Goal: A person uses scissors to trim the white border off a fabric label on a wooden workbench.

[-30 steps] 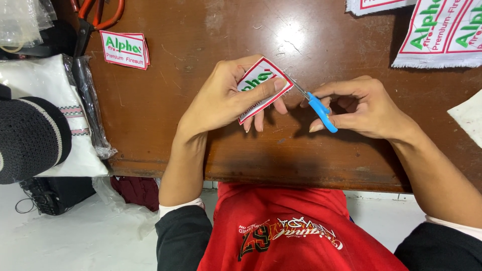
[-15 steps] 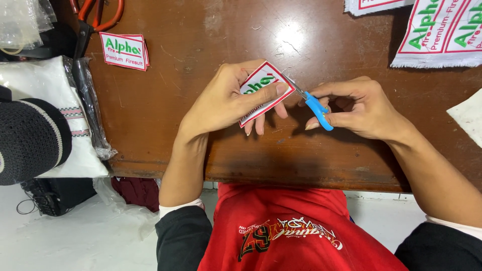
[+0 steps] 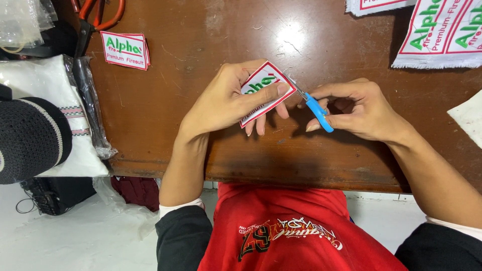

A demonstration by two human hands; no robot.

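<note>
My left hand (image 3: pixel 228 100) grips a small white embroidered patch (image 3: pixel 262 83) with a red border and green lettering, thumb on top, fingers underneath. My right hand (image 3: pixel 356 110) holds small blue-handled thread snips (image 3: pixel 315 109). Their metal tip touches the patch's upper right edge. Both hands hover just above a brown wooden table (image 3: pixel 201 60), near its front edge.
A finished patch (image 3: pixel 124 49) lies at the table's far left, beside orange-handled scissors (image 3: pixel 95 17). Uncut patch sheets (image 3: pixel 442 32) lie at the far right, with white fabric (image 3: pixel 469 118) at the right edge. Plastic-wrapped white cloth (image 3: pixel 55 105) and a dark knit cap (image 3: pixel 30 138) sit left.
The snips' tip has shifted slightly along the patch's edge and the patch has turned a little in my left hand. Both hands stay in place.
</note>
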